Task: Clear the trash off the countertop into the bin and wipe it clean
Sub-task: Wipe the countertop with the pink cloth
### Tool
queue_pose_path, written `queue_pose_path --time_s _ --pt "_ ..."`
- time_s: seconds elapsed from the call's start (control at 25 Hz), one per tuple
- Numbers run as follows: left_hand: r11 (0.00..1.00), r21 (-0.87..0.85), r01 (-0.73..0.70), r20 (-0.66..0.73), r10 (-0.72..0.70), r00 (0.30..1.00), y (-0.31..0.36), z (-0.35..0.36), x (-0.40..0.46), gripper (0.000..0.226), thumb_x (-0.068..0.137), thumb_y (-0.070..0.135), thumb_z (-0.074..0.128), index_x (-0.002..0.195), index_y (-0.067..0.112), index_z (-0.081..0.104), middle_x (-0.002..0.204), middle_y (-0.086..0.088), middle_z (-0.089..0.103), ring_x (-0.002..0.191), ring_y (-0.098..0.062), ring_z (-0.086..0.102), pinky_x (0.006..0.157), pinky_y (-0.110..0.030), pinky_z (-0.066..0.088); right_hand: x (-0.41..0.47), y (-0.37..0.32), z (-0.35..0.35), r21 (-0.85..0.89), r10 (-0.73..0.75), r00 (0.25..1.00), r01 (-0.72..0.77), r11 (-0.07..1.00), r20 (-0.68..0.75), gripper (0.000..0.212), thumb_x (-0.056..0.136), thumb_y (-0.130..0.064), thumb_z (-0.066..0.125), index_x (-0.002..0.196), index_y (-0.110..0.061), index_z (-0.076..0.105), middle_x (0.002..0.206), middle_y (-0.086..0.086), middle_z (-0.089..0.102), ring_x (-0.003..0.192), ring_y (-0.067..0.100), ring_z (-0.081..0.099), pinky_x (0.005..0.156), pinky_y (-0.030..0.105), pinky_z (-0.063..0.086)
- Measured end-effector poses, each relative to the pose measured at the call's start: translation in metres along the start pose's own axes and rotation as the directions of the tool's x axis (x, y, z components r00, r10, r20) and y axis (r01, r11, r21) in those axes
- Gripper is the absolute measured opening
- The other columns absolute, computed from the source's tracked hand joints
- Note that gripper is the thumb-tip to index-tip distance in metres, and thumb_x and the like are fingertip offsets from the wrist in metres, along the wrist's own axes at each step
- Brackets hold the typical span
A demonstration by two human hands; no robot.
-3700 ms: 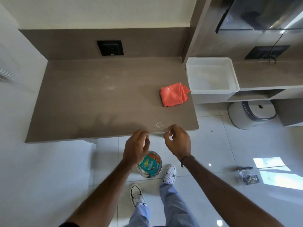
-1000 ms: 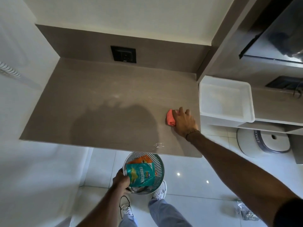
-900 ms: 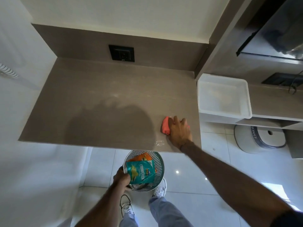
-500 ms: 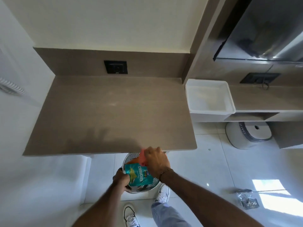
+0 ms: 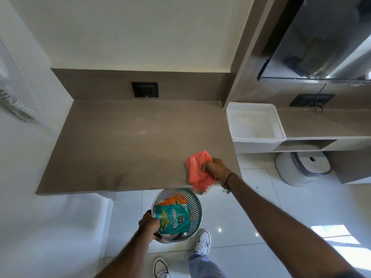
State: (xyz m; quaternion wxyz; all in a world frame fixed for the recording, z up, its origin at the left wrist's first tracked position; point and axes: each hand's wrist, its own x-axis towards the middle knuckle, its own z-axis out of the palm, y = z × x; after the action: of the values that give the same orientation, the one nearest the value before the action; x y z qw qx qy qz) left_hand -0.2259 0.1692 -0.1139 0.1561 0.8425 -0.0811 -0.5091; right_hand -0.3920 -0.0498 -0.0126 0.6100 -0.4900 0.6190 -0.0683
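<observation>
Clutching the cloth (image 5: 197, 171), right hand (image 5: 215, 169); left hand (image 5: 149, 224) grips bin (image 5: 195, 201) rim.

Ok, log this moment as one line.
phase: wiping | right hand: gripping orange cloth at countertop front edge | left hand: holding bin below edge
</observation>
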Motion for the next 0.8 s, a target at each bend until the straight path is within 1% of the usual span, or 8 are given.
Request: queue_pose_path --time_s 0.08,0.16,0.28,0.36,0.44,0.52,0.6,0.8 --pt "1.000 -0.011 0.012 0.006 -0.012 1.000 -0.002 0.000 -0.001 0.039 0.098 0.001 0.049 0.135 0.008 0.055 0.133 -0.025 0.062 0.116 -0.045 0.067 0.085 -0.059 0.064 0.011 0.003 -0.004 -0.091 0.007 0.996 -0.015 0.996 -0.084 0.037 0.081 -0.007 0.070 0.116 -0.012 0.063 0.099 0.007 0.068 0.079 0.022 0.064 0.066 0.030 0.053" --pt "0.999 -0.024 0.023 0.008 -0.023 1.000 -0.002 0.001 -0.002 0.037 0.099 0.002 0.049 0.135 0.008 0.056 0.133 -0.025 0.062 0.115 -0.045 0.068 0.082 -0.059 0.064 0.013 0.015 -0.005 -0.264 -0.076 0.948 -0.009 0.964 -0.309 0.047 0.075 -0.023 0.076 0.120 -0.015 0.065 0.108 0.007 0.070 0.094 0.026 0.067 0.080 0.035 0.057" --pt "0.999 -0.036 0.033 0.025 -0.032 0.999 0.000 0.004 0.000 0.035 0.101 0.005 0.050 0.135 0.009 0.055 0.134 -0.024 0.061 0.114 -0.045 0.068 0.079 -0.060 0.065 -0.005 0.048 -0.001 -0.228 -0.157 0.800 0.026 0.973 -0.579 0.032 0.073 -0.041 0.066 0.095 -0.017 0.066 0.093 0.002 0.071 0.090 0.029 0.068 0.074 0.033 0.053" --pt "0.999 -0.031 0.027 0.027 -0.026 0.999 0.000 0.007 0.002 0.036 0.101 0.005 0.051 0.136 0.009 0.054 0.134 -0.024 0.061 0.115 -0.045 0.068 0.080 -0.061 0.064 -0.015 0.083 0.006 -0.183 -0.128 0.751 0.010 0.983 -0.647 0.025 0.075 -0.043 0.058 0.075 -0.018 0.057 0.079 0.001 0.066 0.082 0.033 0.066 0.066 0.032 0.047" --pt "0.999 -0.042 0.024 0.041 -0.022 0.999 0.000 0.011 0.008 0.037 0.100 0.005 0.051 0.136 0.011 0.055 0.134 -0.024 0.061 0.113 -0.046 0.068 0.077 -0.062 0.064 -0.017 0.120 0.015 -0.235 -0.032 0.833 -0.118 0.965 -0.552 0.023 0.079 -0.039 0.061 0.075 -0.016 0.059 0.085 0.006 0.071 0.085 0.034 0.068 0.070 0.034 0.053" --pt "0.998 -0.051 0.035 0.055 -0.032 0.998 0.000 0.014 0.017 0.038 0.099 0.003 0.048 0.135 0.013 0.056 0.133 -0.024 0.062 0.106 -0.048 0.070 0.073 -0.062 0.065 -0.011 0.151 0.029 -0.295 0.154 0.929 -0.259 0.920 -0.336 0.028 0.081 -0.036 0.069 0.100 -0.016 0.070 0.109 0.010 0.072 0.095 0.033 0.070 0.079 0.039 0.060" --pt "0.998 -0.041 0.051 0.073 -0.048 0.996 -0.002 0.019 0.033 0.042 0.097 0.000 0.046 0.136 0.014 0.056 0.130 -0.025 0.065 0.100 -0.047 0.073 0.071 -0.061 0.065 0.001 0.173 0.044 -0.236 0.314 0.935 -0.347 0.908 -0.167 0.048 0.080 -0.029 0.075 0.125 -0.013 0.065 0.124 0.012 0.066 0.107 0.032 0.069 0.079 0.042 0.061" --pt "0.999 -0.009 0.036 0.093 -0.035 0.995 -0.013 0.047 0.099 0.050 0.091 0.000 0.053 0.138 0.016 0.057 0.127 -0.023 0.067 0.092 -0.044 0.076 0.070 -0.061 0.065 0.057 0.217 0.072 -0.265 0.314 0.938 -0.344 0.901 -0.149 0.028 0.082 -0.018 0.066 0.108 -0.013 0.077 0.109 0.018 0.075 0.101 0.036 0.072 0.089 0.048 0.059"
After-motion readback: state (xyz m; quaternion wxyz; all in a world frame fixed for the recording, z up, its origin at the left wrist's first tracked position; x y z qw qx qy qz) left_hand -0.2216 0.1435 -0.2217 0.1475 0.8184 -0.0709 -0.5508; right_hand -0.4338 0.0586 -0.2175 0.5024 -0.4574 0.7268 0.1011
